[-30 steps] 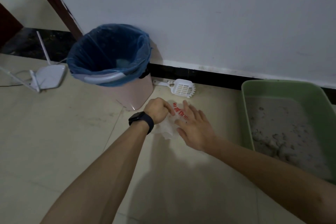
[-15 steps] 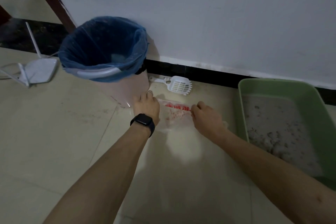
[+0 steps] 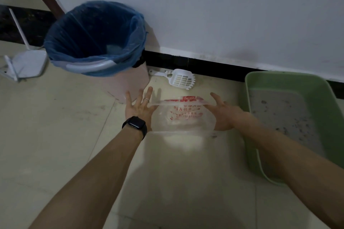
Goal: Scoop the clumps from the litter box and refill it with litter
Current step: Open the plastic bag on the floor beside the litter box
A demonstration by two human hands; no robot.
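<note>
A clear plastic bag [image 3: 183,117] with red print lies stretched flat on the floor between my hands. My left hand [image 3: 138,107], with a watch on the wrist, has its fingers spread straight and touches the bag's left edge. My right hand [image 3: 225,115] is at the bag's right edge with the thumb raised, and its fingers lie straight against the bag. A white slotted scoop [image 3: 183,79] lies on the floor by the wall just beyond the bag. The green litter box [image 3: 251,117] stands to the right and holds grey litter [image 3: 284,115] with dark clumps.
A pink bin [image 3: 128,83] with a blue liner [image 3: 89,33] stands against the wall, left of the scoop. A white router [image 3: 28,63] with antennas sits on the floor at far left. A black skirting runs along the white wall. Beige tiles extend toward me.
The bag was crumpled under my hands. My hands have moved apart and pulled it out flat, and both have gone from curled to straight fingers.
</note>
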